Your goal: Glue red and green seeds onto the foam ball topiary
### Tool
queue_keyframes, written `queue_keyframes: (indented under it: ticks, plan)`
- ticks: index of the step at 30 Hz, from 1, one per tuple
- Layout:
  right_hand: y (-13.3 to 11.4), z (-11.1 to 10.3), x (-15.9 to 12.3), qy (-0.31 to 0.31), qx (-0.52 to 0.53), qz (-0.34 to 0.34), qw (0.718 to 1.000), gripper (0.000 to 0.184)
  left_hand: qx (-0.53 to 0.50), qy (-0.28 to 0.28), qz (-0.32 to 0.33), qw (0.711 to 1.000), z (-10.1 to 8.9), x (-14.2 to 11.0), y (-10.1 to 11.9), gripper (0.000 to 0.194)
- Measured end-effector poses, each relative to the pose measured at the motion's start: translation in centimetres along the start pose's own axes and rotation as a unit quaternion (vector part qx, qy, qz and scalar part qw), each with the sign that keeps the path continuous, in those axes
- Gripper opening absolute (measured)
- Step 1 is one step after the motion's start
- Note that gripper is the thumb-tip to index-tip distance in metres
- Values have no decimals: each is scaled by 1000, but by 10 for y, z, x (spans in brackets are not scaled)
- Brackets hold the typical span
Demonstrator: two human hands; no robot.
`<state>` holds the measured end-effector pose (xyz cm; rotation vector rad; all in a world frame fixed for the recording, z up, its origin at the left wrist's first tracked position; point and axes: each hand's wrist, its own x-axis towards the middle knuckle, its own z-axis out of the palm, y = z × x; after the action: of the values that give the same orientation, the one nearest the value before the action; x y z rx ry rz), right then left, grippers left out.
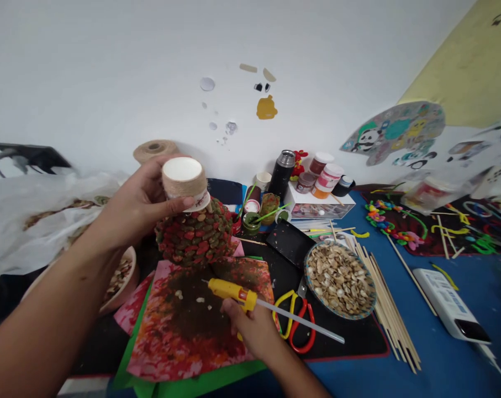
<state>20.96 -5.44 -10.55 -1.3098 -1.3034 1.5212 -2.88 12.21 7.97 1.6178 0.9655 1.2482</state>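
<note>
Left fingers (176, 207) around twine-wrapped cup (188, 187), right fingers (232, 311) around glue gun (227, 289), bowl (373, 296) of shells (338, 278) nearby

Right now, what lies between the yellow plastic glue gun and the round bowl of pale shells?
In the head view, metal scissors with yellow and red handles lie there; a long translucent glue stick passes in front of them.

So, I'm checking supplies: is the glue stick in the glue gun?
Partly in: the glue stick juts from the rear of the yellow glue gun.

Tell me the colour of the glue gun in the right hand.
The glue gun is yellow; it shows best in the head view, the only one here.
</note>
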Motion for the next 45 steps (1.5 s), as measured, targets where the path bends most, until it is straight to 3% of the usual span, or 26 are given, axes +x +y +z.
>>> queue_keyframes:
  ticks: [18, 30, 45]
  plan:
    - [3, 1, 3, 13, -10, -41, 999, 74, -66, 22, 1, 998, 10, -7, -8, 74]
    - [-6, -2, 0, 6, -42, -87, 995, 63, -91, 17, 40, 995, 10, -5, -19, 69]
    - [-7, -1, -5, -4, -47, -107, 993, 52, -70, 34, 42, 996, 15, 0, -11, 69]
